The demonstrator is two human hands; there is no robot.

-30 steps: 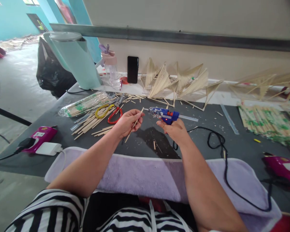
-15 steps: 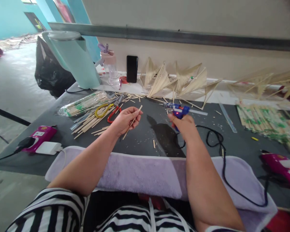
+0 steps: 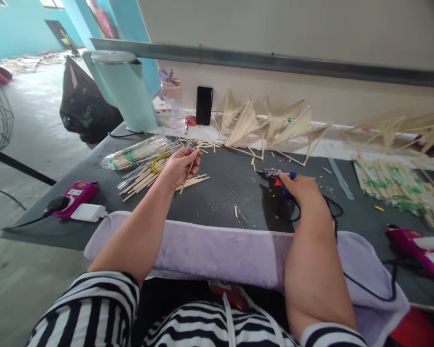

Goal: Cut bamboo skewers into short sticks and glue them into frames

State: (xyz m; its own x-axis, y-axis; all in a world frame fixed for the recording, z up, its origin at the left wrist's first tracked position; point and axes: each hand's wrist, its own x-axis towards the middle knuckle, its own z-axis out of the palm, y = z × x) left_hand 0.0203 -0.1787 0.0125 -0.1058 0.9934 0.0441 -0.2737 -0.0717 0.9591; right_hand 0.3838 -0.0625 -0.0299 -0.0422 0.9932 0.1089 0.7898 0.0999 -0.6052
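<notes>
My left hand [image 3: 183,166] is closed on a thin wooden stick [image 3: 189,174], which slants down toward me. Beneath and beside that hand lie loose wooden sticks [image 3: 139,184] and a pair of scissors, of which a yellow handle loop [image 3: 160,163] shows. My right hand [image 3: 299,187] grips a blue glue gun [image 3: 288,175] low over the dark table, its nozzle turned to the left. The fingers wrapped round its handle are mostly hidden. A black cord [image 3: 334,207] trails from the gun past my right forearm.
Fan-shaped stick structures [image 3: 275,125] stand along the wall beside a phone [image 3: 204,106], a bottle [image 3: 172,101] and a teal jug [image 3: 130,91]. Bagged sticks [image 3: 390,185] lie right. Magenta power strips [image 3: 77,196] sit at both sides; a lilac towel [image 3: 220,250] covers the front edge.
My left hand has moved left with the stick, over the scissors and loose sticks. My right hand has shifted right and lower with the glue gun, whose body has turned. The view has tilted slightly.
</notes>
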